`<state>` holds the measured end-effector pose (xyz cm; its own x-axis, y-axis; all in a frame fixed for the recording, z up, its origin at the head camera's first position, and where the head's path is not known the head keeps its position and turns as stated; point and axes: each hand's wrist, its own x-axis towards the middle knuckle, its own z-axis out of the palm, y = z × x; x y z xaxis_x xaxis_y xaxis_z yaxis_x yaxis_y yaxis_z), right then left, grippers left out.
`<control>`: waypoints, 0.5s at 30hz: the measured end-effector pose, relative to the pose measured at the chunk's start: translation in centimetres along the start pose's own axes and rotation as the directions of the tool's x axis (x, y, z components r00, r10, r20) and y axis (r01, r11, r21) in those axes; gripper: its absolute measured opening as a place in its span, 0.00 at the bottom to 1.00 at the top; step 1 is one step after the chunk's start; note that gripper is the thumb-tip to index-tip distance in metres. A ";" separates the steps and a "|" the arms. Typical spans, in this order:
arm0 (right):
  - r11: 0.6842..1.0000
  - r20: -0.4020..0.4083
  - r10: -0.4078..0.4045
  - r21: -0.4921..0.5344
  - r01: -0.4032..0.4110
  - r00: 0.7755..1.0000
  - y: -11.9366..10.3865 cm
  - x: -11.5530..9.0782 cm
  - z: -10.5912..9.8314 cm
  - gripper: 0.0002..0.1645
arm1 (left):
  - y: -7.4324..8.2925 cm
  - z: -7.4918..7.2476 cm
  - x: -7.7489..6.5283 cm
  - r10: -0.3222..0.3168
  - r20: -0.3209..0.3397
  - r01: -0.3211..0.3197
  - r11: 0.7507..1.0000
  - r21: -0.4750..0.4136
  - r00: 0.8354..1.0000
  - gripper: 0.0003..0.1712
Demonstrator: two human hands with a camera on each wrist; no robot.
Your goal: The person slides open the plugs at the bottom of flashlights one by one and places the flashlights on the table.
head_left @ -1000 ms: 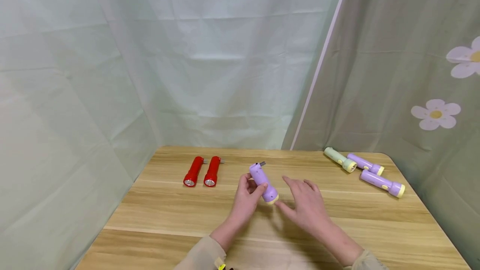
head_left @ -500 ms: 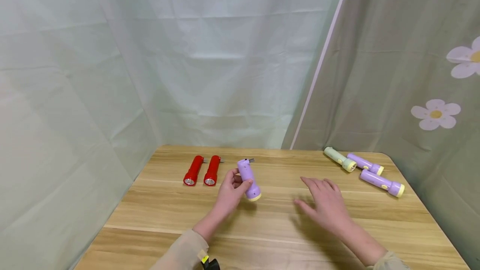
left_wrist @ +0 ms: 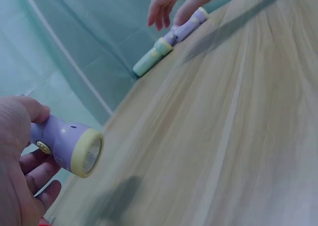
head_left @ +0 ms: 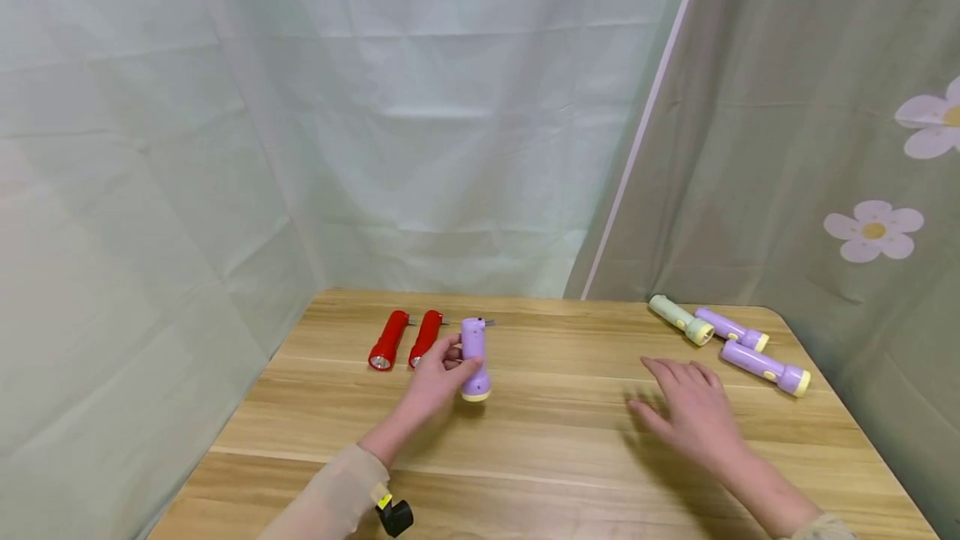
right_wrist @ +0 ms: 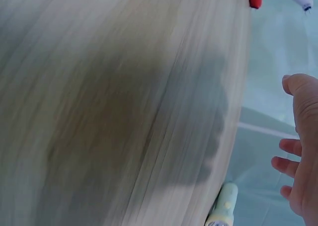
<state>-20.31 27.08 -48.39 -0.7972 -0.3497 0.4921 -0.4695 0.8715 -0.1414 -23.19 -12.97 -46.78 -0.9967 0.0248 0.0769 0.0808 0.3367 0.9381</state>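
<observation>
My left hand (head_left: 435, 377) grips a purple flashlight (head_left: 474, 357) around its barrel, thumb on the near side. Its yellow-rimmed lens end points toward me, and prongs stick out sideways at the far end. In the left wrist view the flashlight (left_wrist: 67, 141) hangs above its shadow on the table, a yellow button on its side. My right hand (head_left: 693, 411) hovers over the table's right half, fingers spread and nothing in them. Beyond it lie a green flashlight (head_left: 680, 319) and two purple flashlights, one behind (head_left: 727, 327) and one nearer (head_left: 763, 367).
Two red flashlights lie side by side at the back left, the outer one (head_left: 388, 342) in full view and the inner one (head_left: 427, 336) partly behind my left hand. The wooden table (head_left: 555, 457) ends at fabric curtains (head_left: 465, 148). A small black camera (head_left: 395, 515) sits at my left wrist.
My left hand has carried the purple flashlight leftward, next to the red ones, turning it more upright in the head view. My right hand has drawn away to the right.
</observation>
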 end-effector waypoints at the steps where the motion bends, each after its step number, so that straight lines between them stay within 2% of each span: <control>1: 1.000 0.002 -0.004 -0.009 0.004 1.000 0.2 -0.1 0.0 0.43 | 0.0 -0.2 0.1 0.002 0.004 -0.002 1.000 0.018 1.000 0.31; 8: 0.998 0.035 -0.035 -0.058 0.037 0.999 1.6 -0.7 -0.4 0.44 | 0.0 -1.5 1.0 -0.025 0.023 0.021 0.990 0.139 0.999 0.28; 15: 0.996 0.069 -0.035 -0.083 0.041 0.997 2.3 -1.2 -0.2 0.43 | 0.7 -2.0 2.1 -0.050 0.052 0.033 0.958 0.285 0.997 0.30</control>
<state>-20.40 29.58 -49.17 -0.8048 -0.4028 0.4360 -0.4683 0.8822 -0.0495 -25.23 -14.50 -45.27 -0.9983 0.0568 0.0121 0.0434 0.5914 0.8052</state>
